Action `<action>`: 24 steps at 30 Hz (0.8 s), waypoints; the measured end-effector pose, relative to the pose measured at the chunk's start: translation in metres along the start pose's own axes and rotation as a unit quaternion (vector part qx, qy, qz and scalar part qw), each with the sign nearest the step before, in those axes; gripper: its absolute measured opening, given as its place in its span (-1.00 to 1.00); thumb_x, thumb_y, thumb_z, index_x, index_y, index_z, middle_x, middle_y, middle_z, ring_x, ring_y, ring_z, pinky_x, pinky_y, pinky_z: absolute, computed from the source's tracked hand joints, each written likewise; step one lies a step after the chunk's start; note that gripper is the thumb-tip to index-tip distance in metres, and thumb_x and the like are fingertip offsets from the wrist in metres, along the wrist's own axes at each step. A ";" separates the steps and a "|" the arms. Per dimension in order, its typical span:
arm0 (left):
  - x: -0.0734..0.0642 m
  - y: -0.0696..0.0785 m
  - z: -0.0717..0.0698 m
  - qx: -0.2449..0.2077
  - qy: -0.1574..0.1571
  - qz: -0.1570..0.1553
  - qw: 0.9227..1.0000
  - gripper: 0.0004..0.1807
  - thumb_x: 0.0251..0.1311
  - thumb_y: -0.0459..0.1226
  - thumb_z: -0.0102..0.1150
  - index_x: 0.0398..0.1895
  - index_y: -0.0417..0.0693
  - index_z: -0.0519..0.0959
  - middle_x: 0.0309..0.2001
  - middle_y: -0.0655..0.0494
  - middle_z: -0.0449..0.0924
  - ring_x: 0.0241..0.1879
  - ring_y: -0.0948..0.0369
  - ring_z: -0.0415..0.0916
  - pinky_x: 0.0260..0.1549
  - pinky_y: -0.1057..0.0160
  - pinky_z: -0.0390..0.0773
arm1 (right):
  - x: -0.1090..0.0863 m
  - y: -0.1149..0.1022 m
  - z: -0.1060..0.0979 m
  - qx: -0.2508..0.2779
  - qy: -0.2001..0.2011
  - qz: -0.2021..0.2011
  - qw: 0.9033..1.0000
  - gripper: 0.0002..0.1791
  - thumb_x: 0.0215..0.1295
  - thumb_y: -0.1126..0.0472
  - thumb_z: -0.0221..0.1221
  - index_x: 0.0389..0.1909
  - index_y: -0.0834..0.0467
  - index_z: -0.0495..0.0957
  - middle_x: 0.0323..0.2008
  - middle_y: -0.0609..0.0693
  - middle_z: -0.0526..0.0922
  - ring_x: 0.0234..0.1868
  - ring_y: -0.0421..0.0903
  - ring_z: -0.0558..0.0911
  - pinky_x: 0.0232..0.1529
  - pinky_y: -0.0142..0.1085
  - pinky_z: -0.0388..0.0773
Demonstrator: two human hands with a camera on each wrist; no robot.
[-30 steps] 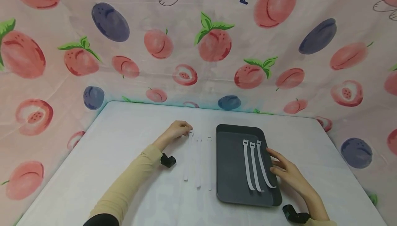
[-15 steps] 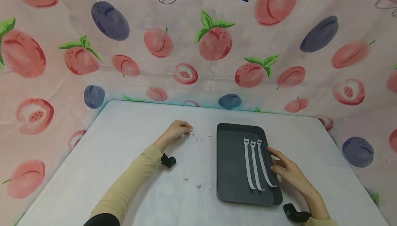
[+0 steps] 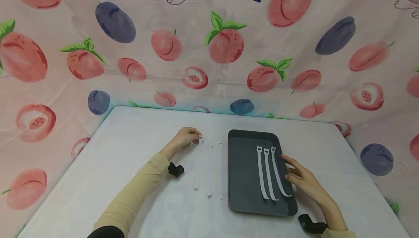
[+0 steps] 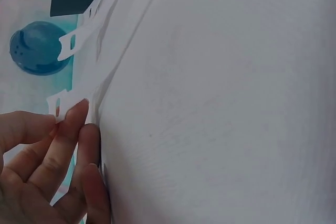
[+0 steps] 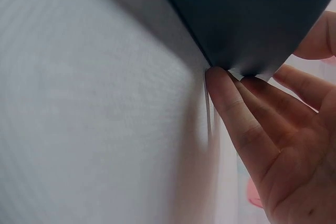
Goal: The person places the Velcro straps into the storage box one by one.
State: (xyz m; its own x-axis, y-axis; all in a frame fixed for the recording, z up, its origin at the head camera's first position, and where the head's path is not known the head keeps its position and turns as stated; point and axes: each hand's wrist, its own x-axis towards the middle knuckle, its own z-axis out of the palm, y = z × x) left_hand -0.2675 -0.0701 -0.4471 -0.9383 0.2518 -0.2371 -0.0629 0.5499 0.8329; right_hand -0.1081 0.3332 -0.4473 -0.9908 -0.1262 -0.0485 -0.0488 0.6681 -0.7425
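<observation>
At the far end of the leftmost white strap cable tie (image 3: 196, 178), my left hand (image 3: 186, 136) pinches its slotted head between thumb and fingers. In the left wrist view that slotted head (image 4: 53, 104) stands up off the table. Beside it lie a middle cable tie (image 3: 210, 180) and a fainter right one (image 3: 221, 176), both white on white. A dark grey tray (image 3: 242, 180) holds three more white cable ties (image 3: 268, 174), side by side with heads away from me. My right hand (image 3: 307, 183) touches the tray's right side, its fingertips against the outer wall (image 5: 252, 19).
A white table (image 3: 140, 129) lies under everything. Behind and beside it hangs a cloth (image 3: 196, 41) printed with peaches and blue fruit. A black wrist device (image 3: 176, 169) sits at the left wrist and another (image 3: 311, 225) at the right.
The view shifts very slightly; otherwise both hands, the tray and the cable ties keep their places.
</observation>
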 end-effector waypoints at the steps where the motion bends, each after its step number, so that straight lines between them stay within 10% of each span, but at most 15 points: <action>1: 0.000 0.000 0.000 -0.002 0.000 0.000 1.000 -0.77 0.31 -0.24 0.09 -0.11 -0.13 0.66 -0.25 -0.06 0.72 -0.28 0.22 0.61 -0.28 0.35 0.44 | 0.000 0.000 0.000 -0.001 0.000 0.000 1.000 -0.31 0.32 0.23 0.10 0.46 0.05 0.14 0.37 0.33 0.27 0.20 0.39 0.47 0.07 0.27 0.43; 24: -0.007 0.010 0.002 -0.073 0.000 0.000 0.997 -0.74 0.31 -0.36 0.06 -0.03 -0.30 0.59 -0.25 -0.22 0.70 -0.46 0.23 0.64 -0.31 0.26 0.64 | 0.000 -0.001 0.000 0.005 -0.002 0.009 1.000 -0.31 0.32 0.23 0.08 0.47 0.03 0.13 0.37 0.32 0.27 0.22 0.39 0.47 0.07 0.26 0.44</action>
State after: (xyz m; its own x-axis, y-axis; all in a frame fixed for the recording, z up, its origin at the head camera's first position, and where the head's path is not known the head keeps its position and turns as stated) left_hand -0.2605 -0.0647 -0.4384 -0.9384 0.2516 -0.2369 -0.1116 0.4281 0.8968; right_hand -0.1076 0.3325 -0.4461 -0.9911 -0.1170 -0.0638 -0.0301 0.6627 -0.7483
